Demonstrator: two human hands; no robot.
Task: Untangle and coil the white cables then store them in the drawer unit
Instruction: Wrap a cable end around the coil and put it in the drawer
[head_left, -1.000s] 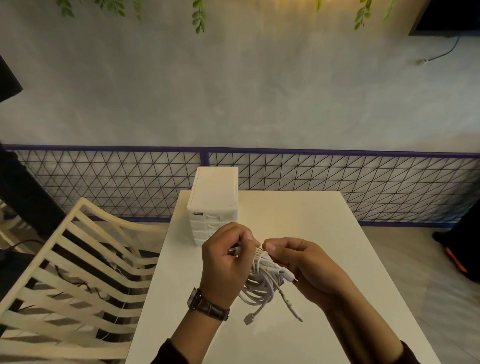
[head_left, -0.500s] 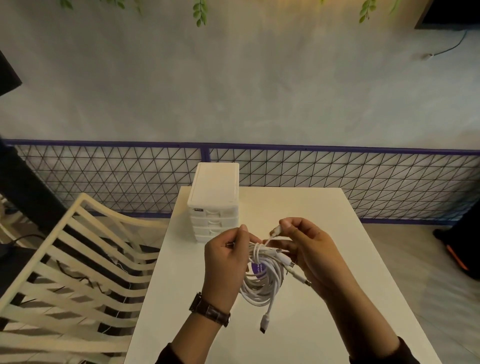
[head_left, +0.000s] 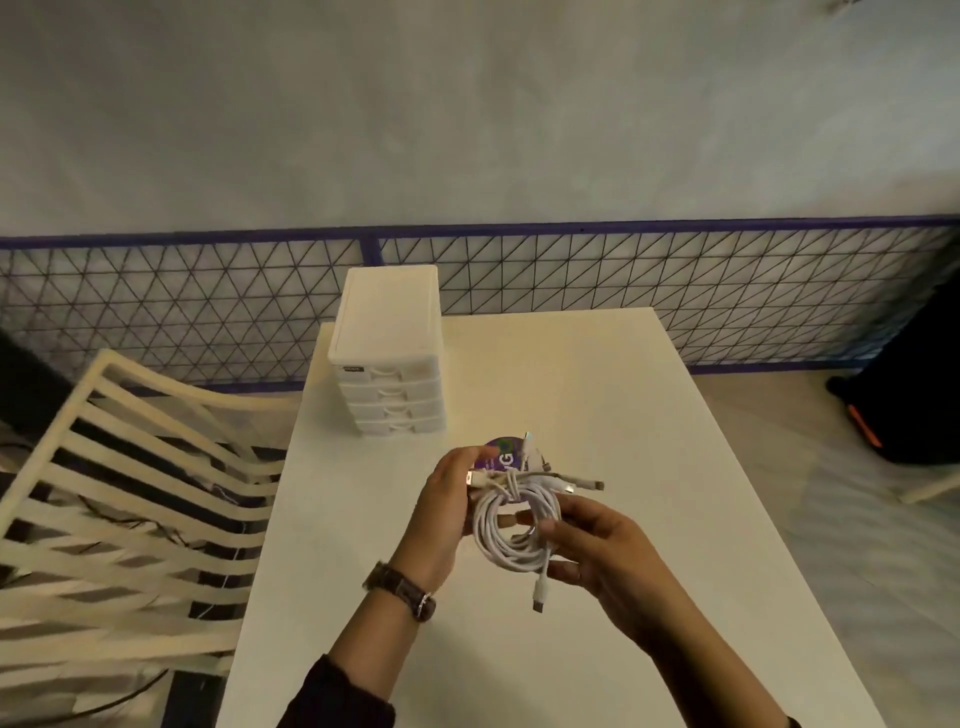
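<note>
The left hand (head_left: 449, 512) is gripping the coiled white cables (head_left: 506, 558) at the top of the bundle. The right hand (head_left: 602, 551) is pinching the lower loops, thumb on top. The bundle is hanging above the middle of the desk (head_left: 597, 395). The drawer unit (head_left: 389, 358) is standing closed at the desk's far left corner.

Above the desk (head_left: 597, 374), the left hand (head_left: 447, 519) grips the top of a coiled white cable bundle (head_left: 511, 530) while the right hand (head_left: 597, 551) holds its lower side. A white drawer unit (head_left: 388, 353) stands behind, all drawers closed.
</note>
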